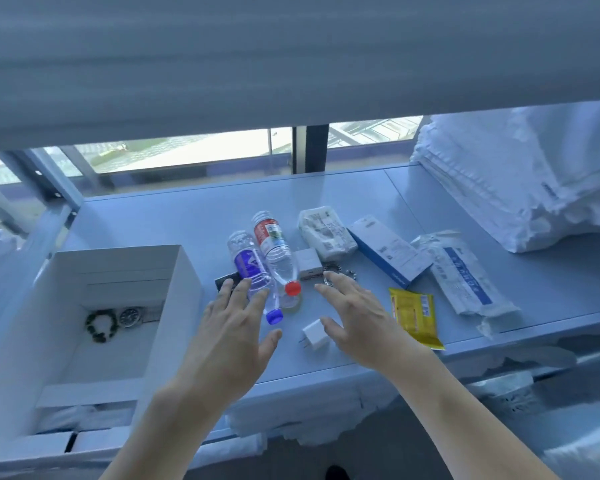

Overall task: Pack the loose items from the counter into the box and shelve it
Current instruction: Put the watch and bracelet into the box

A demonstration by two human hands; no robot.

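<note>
- Already the white box (184, 271) on the counter (187, 216) holds a bead bracelet (101, 325) and a watch (129, 317).
- Left hand (229, 327), fingers spread, hovers over the blue-capped bottle (253, 275).
- Right hand (357, 317), also spread and holding nothing, hangs above the white charger (314, 337).

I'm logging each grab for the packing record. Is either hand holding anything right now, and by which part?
Nothing is held. The left hand and right hand are both open with spread fingers, over the bottles and the white charger.

Two bottles (253, 271), two chargers (307, 264), one box (184, 271), two hands (229, 337).
</note>
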